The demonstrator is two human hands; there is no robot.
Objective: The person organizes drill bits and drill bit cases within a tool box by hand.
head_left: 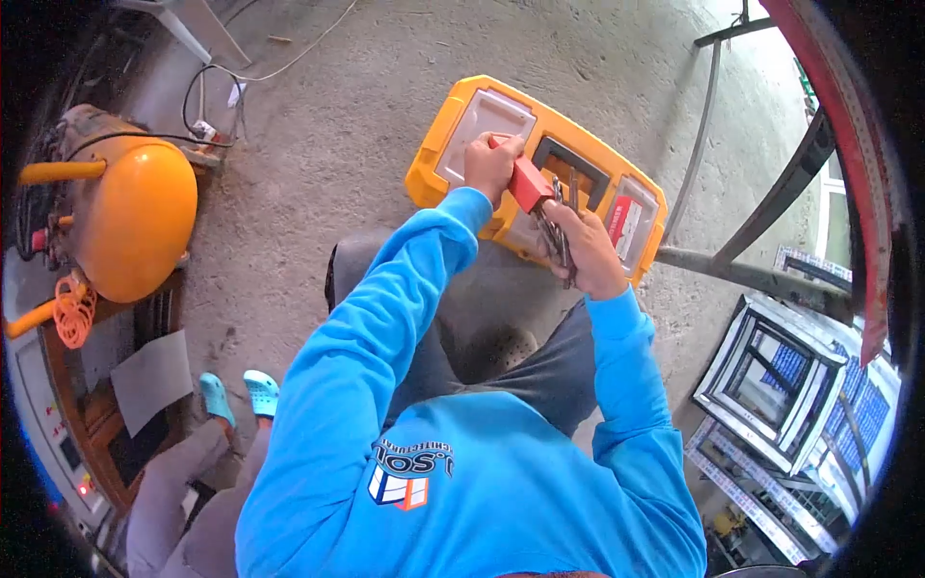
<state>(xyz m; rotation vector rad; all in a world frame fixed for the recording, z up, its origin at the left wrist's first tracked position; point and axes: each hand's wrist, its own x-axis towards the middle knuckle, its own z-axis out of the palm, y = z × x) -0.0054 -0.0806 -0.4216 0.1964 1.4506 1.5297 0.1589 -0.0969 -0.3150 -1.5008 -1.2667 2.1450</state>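
Note:
My left hand is closed around one end of a red rectangular case. Beside the other end of the case, my right hand is wrapped round a bunch of thin metal drill bits, some of which stick out past its fingers. The case's lower end touches or nearly touches the bits. Beneath both hands lies a yellow toolbox with clear lid compartments and a dark handle. A red packet shows in its right compartment.
An orange tank with hoses stands at the left. Another person's legs in turquoise clogs are at the lower left. Framed panels are stacked at the right, near metal bars. Concrete floor surrounds the toolbox.

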